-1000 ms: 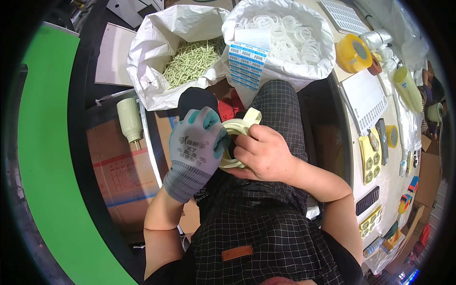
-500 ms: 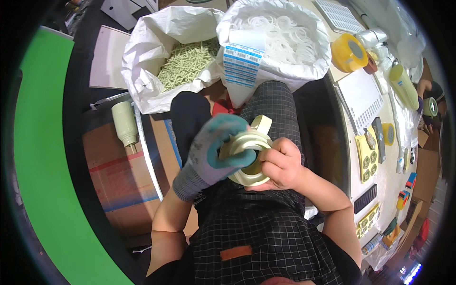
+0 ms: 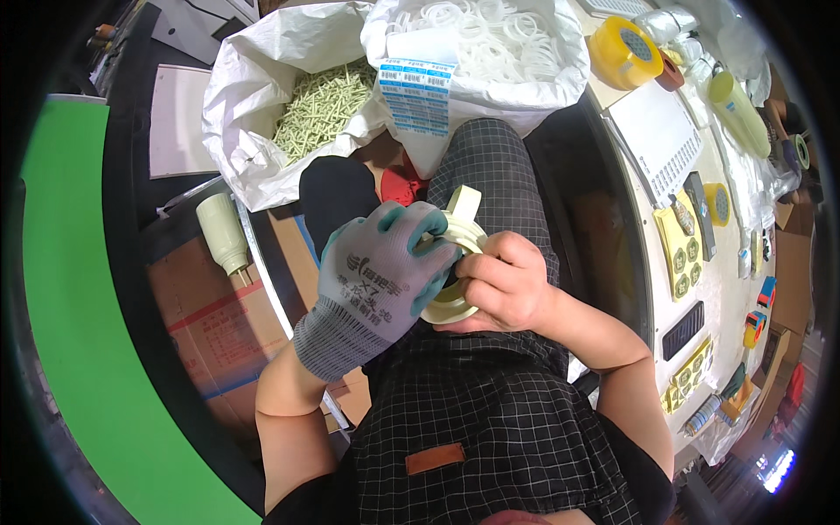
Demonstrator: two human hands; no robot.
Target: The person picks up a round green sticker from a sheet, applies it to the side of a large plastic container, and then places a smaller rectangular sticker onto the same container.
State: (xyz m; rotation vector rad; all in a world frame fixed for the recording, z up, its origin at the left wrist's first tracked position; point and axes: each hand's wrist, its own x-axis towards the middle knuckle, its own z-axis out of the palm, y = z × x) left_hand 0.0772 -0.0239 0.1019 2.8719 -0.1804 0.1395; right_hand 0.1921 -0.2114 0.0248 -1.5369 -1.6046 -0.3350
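White worktable (image 3: 700,289) right — green floor (image 3: 79,289) left.

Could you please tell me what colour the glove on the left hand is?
The glove is grey with teal-green fingertips, seen in the head view.

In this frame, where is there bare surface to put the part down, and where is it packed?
Free: the white table strip between the grey slotted tray and the yellow label sheets. Also bare is the brown carton top under the cream bottle. Crowded: the table's far end around the yellow tape roll, and both hands on the cream ring part.
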